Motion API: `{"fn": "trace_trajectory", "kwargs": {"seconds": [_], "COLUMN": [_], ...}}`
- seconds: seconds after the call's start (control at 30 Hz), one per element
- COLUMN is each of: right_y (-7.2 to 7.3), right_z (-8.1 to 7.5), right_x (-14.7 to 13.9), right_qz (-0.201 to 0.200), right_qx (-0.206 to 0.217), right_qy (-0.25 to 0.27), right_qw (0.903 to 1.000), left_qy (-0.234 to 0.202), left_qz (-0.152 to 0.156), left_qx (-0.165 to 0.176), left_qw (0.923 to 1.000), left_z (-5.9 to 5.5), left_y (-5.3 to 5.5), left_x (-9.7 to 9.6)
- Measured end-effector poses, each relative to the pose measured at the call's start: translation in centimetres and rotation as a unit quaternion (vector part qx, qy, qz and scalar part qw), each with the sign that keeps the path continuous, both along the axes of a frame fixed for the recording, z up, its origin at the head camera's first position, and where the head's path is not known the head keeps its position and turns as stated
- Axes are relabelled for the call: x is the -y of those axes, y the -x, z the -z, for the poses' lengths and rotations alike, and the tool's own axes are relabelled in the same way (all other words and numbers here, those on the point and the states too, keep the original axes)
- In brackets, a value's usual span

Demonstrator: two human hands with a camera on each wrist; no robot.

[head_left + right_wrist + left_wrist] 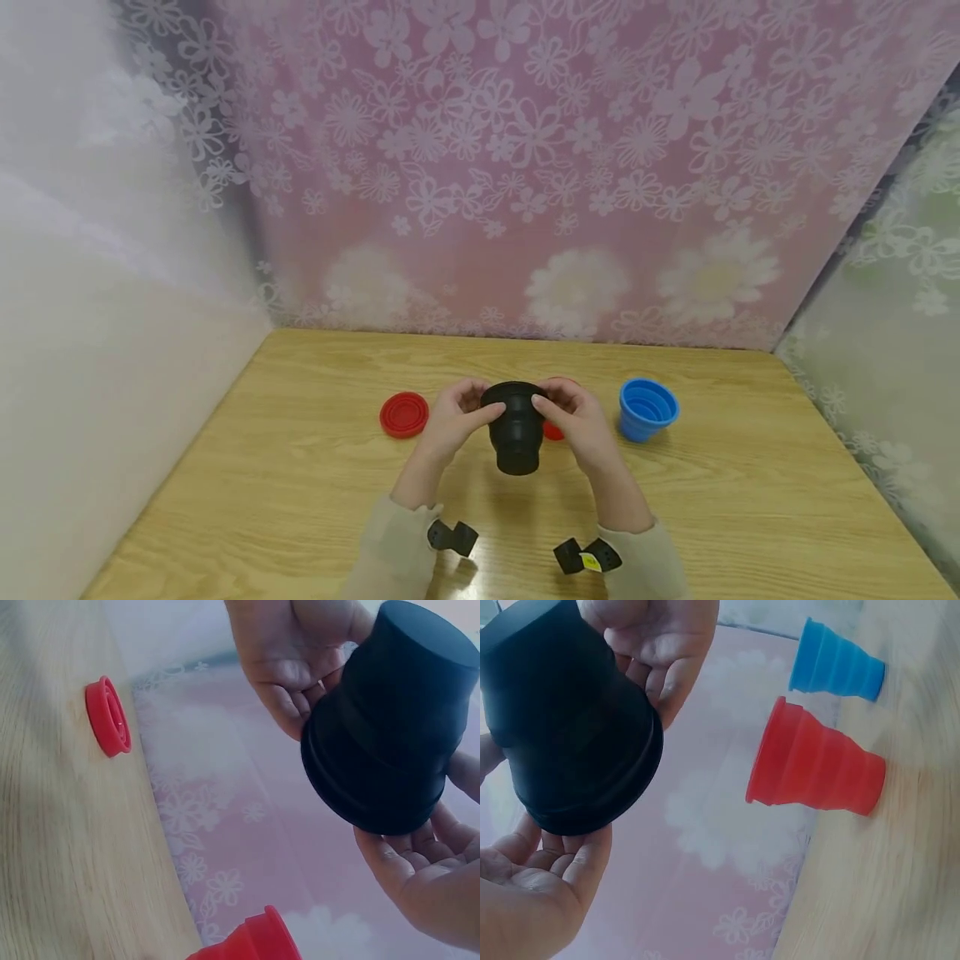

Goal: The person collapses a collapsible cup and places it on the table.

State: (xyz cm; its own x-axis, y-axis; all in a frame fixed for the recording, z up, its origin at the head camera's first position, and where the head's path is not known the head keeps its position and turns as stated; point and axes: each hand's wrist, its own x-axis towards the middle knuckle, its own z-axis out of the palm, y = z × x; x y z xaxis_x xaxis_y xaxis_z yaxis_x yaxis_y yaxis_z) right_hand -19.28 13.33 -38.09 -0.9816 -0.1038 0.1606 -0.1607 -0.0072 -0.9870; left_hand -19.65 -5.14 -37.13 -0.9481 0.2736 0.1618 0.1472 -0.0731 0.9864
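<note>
Both hands hold a black collapsible cup [517,429] up off the table, unfolded to full height with its wide rim away from the person. The left hand [454,417] grips the rim's left side, thumb on the near wall and fingers behind. On the opposite side the right hand [581,421] does the same. In the left wrist view the stepped wall of the black cup [570,720] shows between the hands. Behind the right hand stands an unfolded red cup [817,757], mostly hidden in the head view. A flattened red collapsible cup [404,415] lies left of the left hand.
An unfolded blue cup [648,409] stands upright to the right of the right hand. The wooden table [300,500] meets a flowered pink backdrop [487,208] at the back, with pale panels on the left and right.
</note>
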Motion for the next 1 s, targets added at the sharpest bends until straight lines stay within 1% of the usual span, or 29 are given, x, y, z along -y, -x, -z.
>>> {"fn": "trace_trajectory", "kwargs": {"seconds": [0.1, 0.2, 0.33, 0.43, 0.53, 0.73, 0.83, 1.0], "right_y": [-0.07, -0.07, -0.04, -0.04, -0.1, -0.16, -0.13, -0.13], "right_z": [-0.15, -0.21, -0.05, 0.08, 0.15, 0.19, 0.27, 0.3], "right_x": [0.0, -0.09, -0.23, -0.23, -0.09, 0.37, 0.53, 0.64], "right_qz": [-0.014, -0.027, -0.045, -0.048, -0.036, 0.009, 0.03, 0.057], "right_qx": [0.002, -0.004, -0.02, -0.021, -0.013, -0.002, -0.012, -0.048], "right_qy": [-0.014, -0.041, -0.065, -0.072, -0.086, -0.138, -0.166, -0.201], "right_qw": [0.9998, 0.9988, 0.9967, 0.9961, 0.9955, 0.9904, 0.9857, 0.9767], "left_qy": [-0.005, 0.004, 0.031, 0.056, 0.072, 0.091, 0.094, 0.097], "left_qz": [0.005, 0.002, -0.005, -0.013, -0.024, -0.047, -0.055, -0.064], "left_qx": [-0.001, -0.006, -0.019, -0.03, -0.038, -0.054, -0.069, -0.085], "left_qw": [1.0, 1.0, 0.9993, 0.9979, 0.9964, 0.9933, 0.9916, 0.9896], "left_z": [-0.04, -0.01, -0.05, -0.08, -0.04, 0.23, 0.33, 0.28], "left_y": [-0.11, -0.12, -0.19, -0.26, -0.32, -0.24, -0.18, -0.27], "left_x": [0.19, 0.37, 0.6, 0.68, 0.69, 0.55, 0.46, 0.3]}}
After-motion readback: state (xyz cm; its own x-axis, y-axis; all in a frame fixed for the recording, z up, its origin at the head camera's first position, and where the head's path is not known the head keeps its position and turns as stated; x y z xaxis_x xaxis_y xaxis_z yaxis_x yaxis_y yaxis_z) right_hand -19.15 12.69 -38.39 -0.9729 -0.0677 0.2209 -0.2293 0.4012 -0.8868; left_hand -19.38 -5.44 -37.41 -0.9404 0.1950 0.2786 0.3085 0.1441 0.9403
